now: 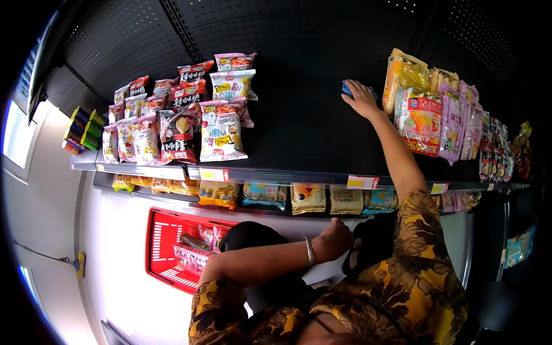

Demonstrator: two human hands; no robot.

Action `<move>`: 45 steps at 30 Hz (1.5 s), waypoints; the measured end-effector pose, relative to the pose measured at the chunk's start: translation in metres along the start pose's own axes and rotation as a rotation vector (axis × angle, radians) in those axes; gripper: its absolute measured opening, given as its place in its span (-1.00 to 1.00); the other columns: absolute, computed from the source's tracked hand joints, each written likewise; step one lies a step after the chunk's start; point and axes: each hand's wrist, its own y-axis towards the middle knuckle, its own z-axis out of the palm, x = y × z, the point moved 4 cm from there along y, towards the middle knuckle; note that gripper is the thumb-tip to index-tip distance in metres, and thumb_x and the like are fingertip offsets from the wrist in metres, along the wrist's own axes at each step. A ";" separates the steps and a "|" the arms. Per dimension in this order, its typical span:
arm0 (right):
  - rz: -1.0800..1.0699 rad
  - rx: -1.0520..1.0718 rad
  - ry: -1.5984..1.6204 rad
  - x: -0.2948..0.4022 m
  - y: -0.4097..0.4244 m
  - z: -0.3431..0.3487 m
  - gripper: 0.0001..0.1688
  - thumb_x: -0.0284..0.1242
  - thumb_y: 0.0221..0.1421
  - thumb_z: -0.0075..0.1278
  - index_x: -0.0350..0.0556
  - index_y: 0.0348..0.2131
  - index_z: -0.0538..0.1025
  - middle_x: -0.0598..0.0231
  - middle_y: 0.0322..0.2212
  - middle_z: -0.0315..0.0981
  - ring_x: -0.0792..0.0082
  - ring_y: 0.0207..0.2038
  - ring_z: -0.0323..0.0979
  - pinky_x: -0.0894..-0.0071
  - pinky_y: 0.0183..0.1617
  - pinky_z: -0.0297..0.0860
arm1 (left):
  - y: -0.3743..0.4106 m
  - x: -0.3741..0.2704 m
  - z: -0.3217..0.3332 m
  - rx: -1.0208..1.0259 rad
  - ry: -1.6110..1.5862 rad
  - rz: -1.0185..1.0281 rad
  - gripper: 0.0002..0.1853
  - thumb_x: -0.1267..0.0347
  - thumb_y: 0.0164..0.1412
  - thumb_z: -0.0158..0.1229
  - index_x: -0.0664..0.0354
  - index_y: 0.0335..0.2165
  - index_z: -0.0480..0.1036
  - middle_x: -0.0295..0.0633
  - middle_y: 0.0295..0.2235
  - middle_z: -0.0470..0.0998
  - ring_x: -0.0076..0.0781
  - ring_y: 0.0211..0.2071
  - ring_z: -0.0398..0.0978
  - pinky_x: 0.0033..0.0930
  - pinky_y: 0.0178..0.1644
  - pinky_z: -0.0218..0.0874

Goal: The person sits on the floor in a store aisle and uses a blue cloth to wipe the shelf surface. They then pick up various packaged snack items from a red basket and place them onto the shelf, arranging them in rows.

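My right hand (pixel 361 98) presses a blue cloth (pixel 347 89) against the black metal shelf (pixel 302 129), near its back. Just right of that hand stand bagged bread packs (pixel 418 120) in yellow, pink and purple wrappers. My left hand (pixel 337 239), curled, with a silver bracelet at the wrist, is held low in front of my body, below the shelf's front edge; whether it holds anything cannot be told. Left of the bare stretch of shelf, snack bags (pixel 223 131) in white, pink, red and black stand in rows.
A lower shelf holds packaged baked goods (pixel 308 198). Price tags (pixel 363 182) line the upper shelf's front edge. On the floor at the left is a red shopping basket (pixel 152 241) with packages inside. Green and blue canisters (pixel 90 134) stand at the far left, above a mop (pixel 80 264).
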 end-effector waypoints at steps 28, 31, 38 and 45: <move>-0.227 0.283 0.137 0.069 -0.242 -0.090 -0.23 -0.33 0.17 0.00 -0.19 0.25 0.10 0.07 0.32 -0.16 0.04 0.35 -0.15 0.10 0.37 -0.09 | -0.007 0.016 0.010 -0.065 -0.119 -0.044 -0.85 0.39 0.06 0.06 0.19 -0.45 0.53 -0.10 -0.52 0.58 -0.19 -0.44 0.59 -0.18 -0.30 0.35; -0.207 0.296 0.155 0.061 -0.245 -0.086 -0.24 -0.26 0.21 -0.05 -0.19 0.26 0.08 0.05 0.32 -0.18 0.06 0.36 -0.17 0.06 0.38 -0.12 | -0.003 0.011 0.018 -0.084 -0.085 -0.021 -0.86 0.38 0.06 0.06 0.17 -0.45 0.52 -0.14 -0.54 0.57 -0.22 -0.46 0.58 -0.19 -0.34 0.33; -0.257 0.231 0.090 0.051 -0.210 -0.075 -0.24 -0.12 0.25 -0.14 -0.13 0.27 0.08 0.12 0.32 -0.13 0.11 0.36 -0.17 0.06 0.38 -0.16 | -0.003 -0.002 0.026 -0.004 -0.041 0.068 -0.86 0.35 0.06 0.05 0.16 -0.44 0.48 -0.17 -0.52 0.57 -0.24 -0.47 0.57 -0.22 -0.44 0.23; -0.270 0.150 0.090 0.047 -0.179 -0.067 -0.27 -0.16 0.24 -0.11 -0.16 0.24 0.13 0.09 0.29 -0.05 0.12 0.33 -0.08 0.10 0.35 -0.08 | -0.001 -0.005 0.030 0.053 -0.054 0.047 -0.84 0.35 0.08 0.04 0.18 -0.42 0.49 -0.16 -0.50 0.58 -0.23 -0.43 0.58 -0.23 -0.38 0.24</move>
